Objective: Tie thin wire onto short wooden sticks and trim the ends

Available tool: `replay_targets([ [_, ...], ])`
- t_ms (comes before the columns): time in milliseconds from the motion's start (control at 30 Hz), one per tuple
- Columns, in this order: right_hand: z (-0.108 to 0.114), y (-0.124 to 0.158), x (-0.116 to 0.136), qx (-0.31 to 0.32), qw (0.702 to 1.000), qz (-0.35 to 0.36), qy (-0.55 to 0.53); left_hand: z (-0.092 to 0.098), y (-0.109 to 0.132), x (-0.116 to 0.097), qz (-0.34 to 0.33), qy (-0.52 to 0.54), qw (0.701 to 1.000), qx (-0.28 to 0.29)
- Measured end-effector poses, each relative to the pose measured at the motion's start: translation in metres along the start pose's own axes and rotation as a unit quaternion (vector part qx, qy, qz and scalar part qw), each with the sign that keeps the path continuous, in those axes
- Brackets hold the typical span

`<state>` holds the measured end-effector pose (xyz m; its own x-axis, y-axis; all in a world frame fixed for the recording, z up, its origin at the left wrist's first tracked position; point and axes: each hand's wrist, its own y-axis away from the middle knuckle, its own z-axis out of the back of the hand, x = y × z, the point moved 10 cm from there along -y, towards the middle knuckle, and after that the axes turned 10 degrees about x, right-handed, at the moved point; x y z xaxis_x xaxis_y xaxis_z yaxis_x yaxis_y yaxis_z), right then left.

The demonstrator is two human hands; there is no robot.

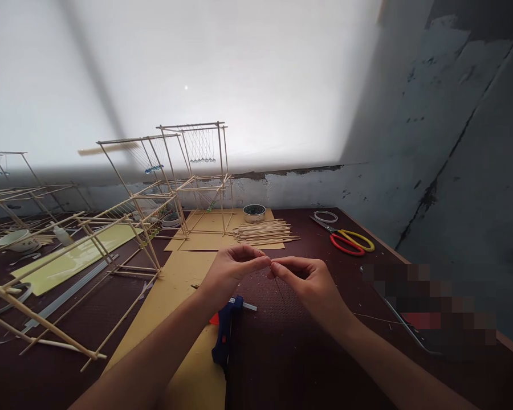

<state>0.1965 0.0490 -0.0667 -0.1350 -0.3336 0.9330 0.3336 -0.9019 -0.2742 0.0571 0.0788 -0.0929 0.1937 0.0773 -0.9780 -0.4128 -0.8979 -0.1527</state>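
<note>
My left hand [233, 267] and my right hand [305, 279] meet in front of me above the dark table [308, 353], fingertips pinched together. A thin thread or wire [279, 287] hangs down from the pinch; what else the fingers hold is too small to make out. Below my left wrist lies a blue glue gun [224, 333]. Just beyond my hands sits a pile of thin wooden sticks [265, 232].
Several stick frames [196, 176] with hanging beads stand at the back left. Red and yellow scissors [350, 239] lie at the right, a small round tin [254, 212] behind the sticks. Cardboard sheets [183, 273], a white bowl [19, 240] and a grey wall [453, 142] surround the table.
</note>
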Motion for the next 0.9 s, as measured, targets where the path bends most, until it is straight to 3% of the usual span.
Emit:
replay_targets([
  [367,-0.0019,-0.0018,-0.0058,0.008,1.0,-0.019,-0.008,0.0085,-0.0021,0.0052,0.018,-0.046,0.999,-0.01],
  [900,-0.003,-0.0019,-0.0076,0.021,0.999,-0.033,0.004,0.0059,-0.001,0.002,0.025,-0.061,0.998,-0.005],
])
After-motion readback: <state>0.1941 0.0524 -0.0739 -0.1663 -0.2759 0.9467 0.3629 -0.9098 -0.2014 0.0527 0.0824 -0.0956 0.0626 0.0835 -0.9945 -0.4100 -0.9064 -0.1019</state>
